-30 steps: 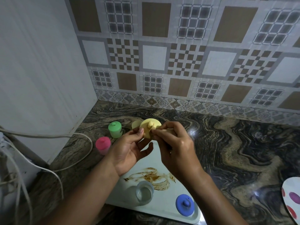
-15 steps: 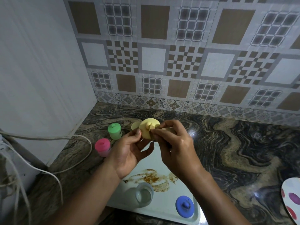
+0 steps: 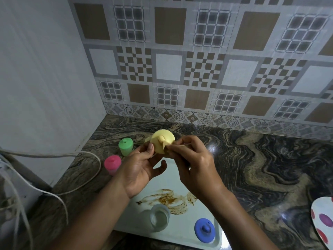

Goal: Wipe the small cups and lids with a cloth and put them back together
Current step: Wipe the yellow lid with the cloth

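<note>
Patterned brown-and-grey wall tiles back a swirled dark marble counter [image 3: 252,168], where a pale rectangular tray [image 3: 182,181] with a brown smear carries a clear small cup [image 3: 159,219] lying on its side and a round blue lid with a knob [image 3: 204,230]. Both hands meet above the tray: the left hand [image 3: 142,170] pinches the edge of a round yellow lid with a knob [image 3: 163,142], the right hand [image 3: 194,165] pinches its other side, seemingly through a scrap of pale cloth, though I cannot tell for sure. A green-lidded cup [image 3: 126,146] and a pink-lidded cup [image 3: 112,164] stand closed beside the tray. Held only by fingertips, the lid could slip and drop onto the smear, dirtying it again
</note>
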### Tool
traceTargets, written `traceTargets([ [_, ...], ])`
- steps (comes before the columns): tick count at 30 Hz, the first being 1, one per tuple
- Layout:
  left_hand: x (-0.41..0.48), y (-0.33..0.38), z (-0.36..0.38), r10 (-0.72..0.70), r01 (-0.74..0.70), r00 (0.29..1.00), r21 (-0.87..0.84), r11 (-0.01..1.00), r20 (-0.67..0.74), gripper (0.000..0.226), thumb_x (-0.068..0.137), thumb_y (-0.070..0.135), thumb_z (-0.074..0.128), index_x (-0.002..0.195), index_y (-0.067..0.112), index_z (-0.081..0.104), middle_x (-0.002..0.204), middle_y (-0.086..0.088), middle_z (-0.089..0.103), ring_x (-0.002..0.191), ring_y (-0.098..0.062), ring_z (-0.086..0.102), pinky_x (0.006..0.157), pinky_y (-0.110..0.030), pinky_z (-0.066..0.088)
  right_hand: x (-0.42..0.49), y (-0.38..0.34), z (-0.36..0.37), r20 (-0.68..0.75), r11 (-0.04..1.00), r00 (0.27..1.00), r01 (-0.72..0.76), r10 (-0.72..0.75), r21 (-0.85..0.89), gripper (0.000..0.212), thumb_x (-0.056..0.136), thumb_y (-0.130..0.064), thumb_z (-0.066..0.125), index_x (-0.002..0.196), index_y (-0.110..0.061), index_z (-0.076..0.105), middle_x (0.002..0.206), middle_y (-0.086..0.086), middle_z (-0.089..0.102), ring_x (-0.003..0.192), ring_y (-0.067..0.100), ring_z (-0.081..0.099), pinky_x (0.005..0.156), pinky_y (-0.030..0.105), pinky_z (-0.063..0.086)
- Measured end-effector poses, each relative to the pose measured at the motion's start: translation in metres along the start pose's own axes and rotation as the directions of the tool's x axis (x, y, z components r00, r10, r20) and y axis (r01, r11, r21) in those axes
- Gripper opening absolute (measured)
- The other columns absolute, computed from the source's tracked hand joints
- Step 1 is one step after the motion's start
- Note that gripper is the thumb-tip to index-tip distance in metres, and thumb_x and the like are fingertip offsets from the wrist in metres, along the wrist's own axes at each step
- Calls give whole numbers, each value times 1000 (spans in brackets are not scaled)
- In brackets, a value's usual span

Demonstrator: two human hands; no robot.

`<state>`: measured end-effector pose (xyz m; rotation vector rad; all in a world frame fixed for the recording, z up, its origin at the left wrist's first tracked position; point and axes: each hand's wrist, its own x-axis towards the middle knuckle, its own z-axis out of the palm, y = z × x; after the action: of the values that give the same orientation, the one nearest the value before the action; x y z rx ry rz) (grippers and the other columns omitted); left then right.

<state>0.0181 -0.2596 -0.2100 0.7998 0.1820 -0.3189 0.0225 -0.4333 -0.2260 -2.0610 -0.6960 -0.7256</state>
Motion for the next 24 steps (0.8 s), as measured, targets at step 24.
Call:
traceTargets([
  [24,1,7,6,-116,115,993,65,991,8,26,94,24,54,116,14,65,104,-7,70,89,-17,66,69,-37,45,5,7,4,-143,999,989,-37,36,-7,15,94,1,66,104,2,76,103,13,62,86,11,63,77,10,48],
])
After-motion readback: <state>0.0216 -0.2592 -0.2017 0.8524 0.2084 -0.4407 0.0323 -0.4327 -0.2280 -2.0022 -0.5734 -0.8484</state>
